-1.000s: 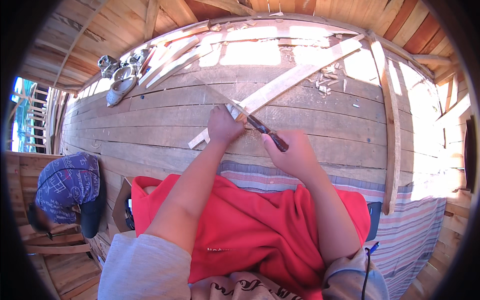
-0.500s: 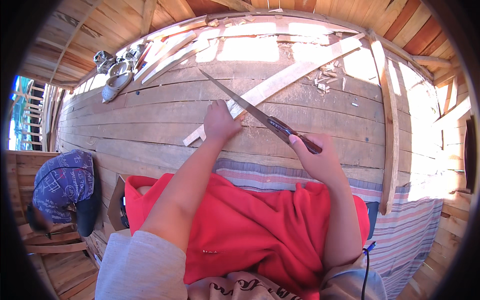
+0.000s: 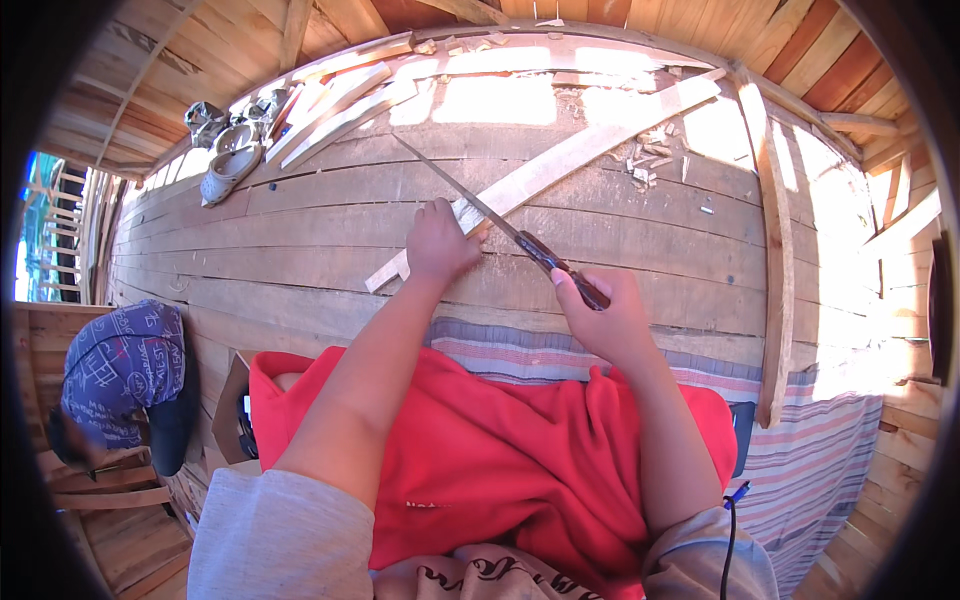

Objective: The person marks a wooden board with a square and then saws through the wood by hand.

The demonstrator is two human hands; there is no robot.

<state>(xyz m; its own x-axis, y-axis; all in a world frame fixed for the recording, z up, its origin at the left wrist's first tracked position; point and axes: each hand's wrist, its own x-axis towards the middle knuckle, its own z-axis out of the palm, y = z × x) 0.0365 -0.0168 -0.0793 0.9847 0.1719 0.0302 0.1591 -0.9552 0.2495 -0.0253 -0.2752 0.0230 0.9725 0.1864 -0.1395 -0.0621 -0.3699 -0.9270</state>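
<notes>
A long pale wooden plank (image 3: 575, 160) lies slantwise on the board floor, its near end at the lower left. My left hand (image 3: 440, 243) is closed around it close to that end. In my right hand (image 3: 608, 305) is a handsaw (image 3: 548, 257), gripped by its dark brown handle. Its blade crosses the plank just right of my left hand, with the tip pointing to the far left. The blade is seen nearly edge-on. A small chip of wood shows beside my left fingers, where the plank's surface looks roughly cut.
Wood offcuts (image 3: 648, 158) lie right of the plank. Several wooden strips (image 3: 345, 115) and a grey clog (image 3: 232, 165) are at the far left. A long beam (image 3: 772, 250) stands right, by a striped cloth (image 3: 820, 440). Another person (image 3: 125, 375) crouches at the left.
My right hand has moved left and slightly toward the plank, carrying the saw with it. The blade has turned more edge-on. My left hand stays on the plank.
</notes>
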